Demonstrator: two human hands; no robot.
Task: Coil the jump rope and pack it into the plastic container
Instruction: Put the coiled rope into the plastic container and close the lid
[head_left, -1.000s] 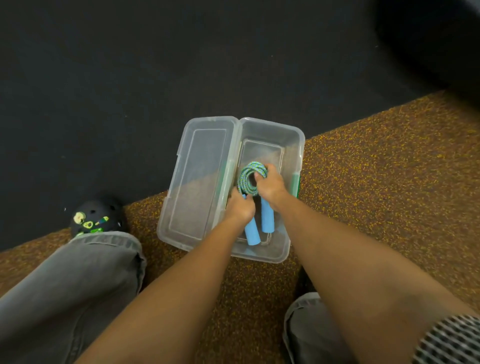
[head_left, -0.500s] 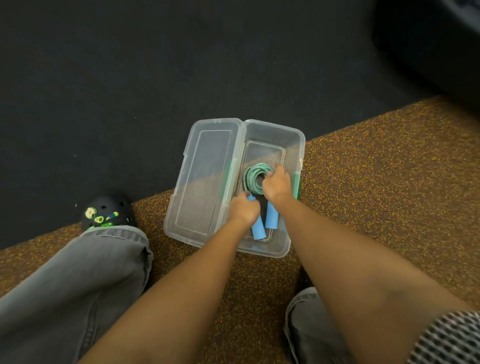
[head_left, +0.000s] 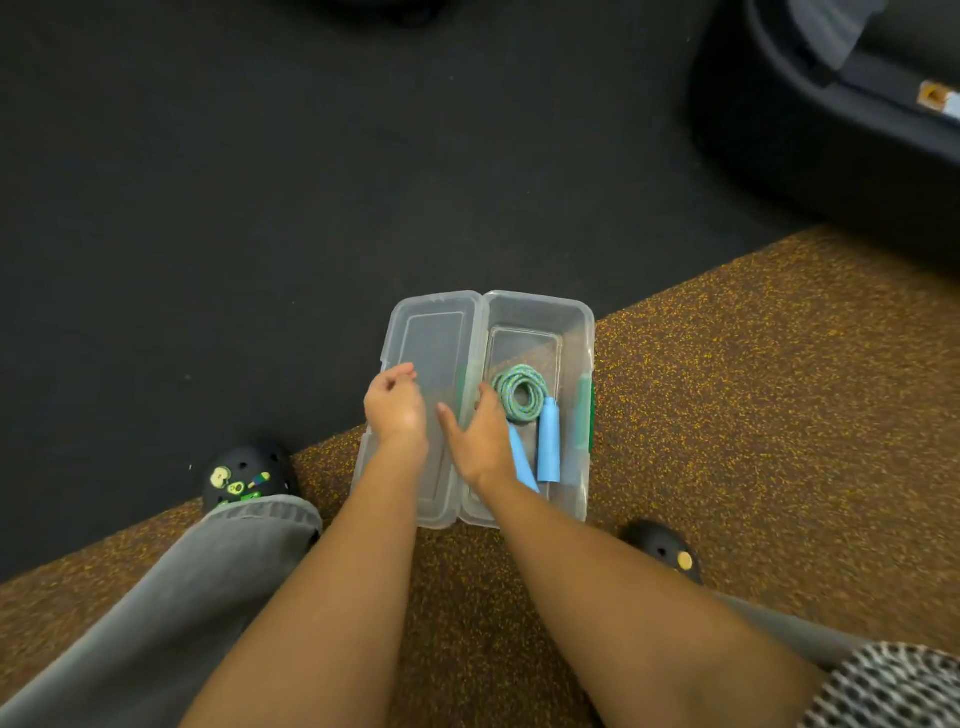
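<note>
The clear plastic container sits open on the floor, its hinged lid lying flat to the left. Inside the tub lies the jump rope, a green-blue coil with two light blue handles side by side below it. My left hand hovers over the lid, fingers loosely curled, holding nothing. My right hand is over the hinge between lid and tub, fingers spread, just left of the coil and partly covering one handle.
The container straddles the line between dark floor and brown speckled mat. My black clogs and grey trouser legs flank it. A dark padded object fills the top right corner.
Both hands have let go of the rope and handles and shifted left, out of the tub. The coil and handles now rest in the container on their own.
</note>
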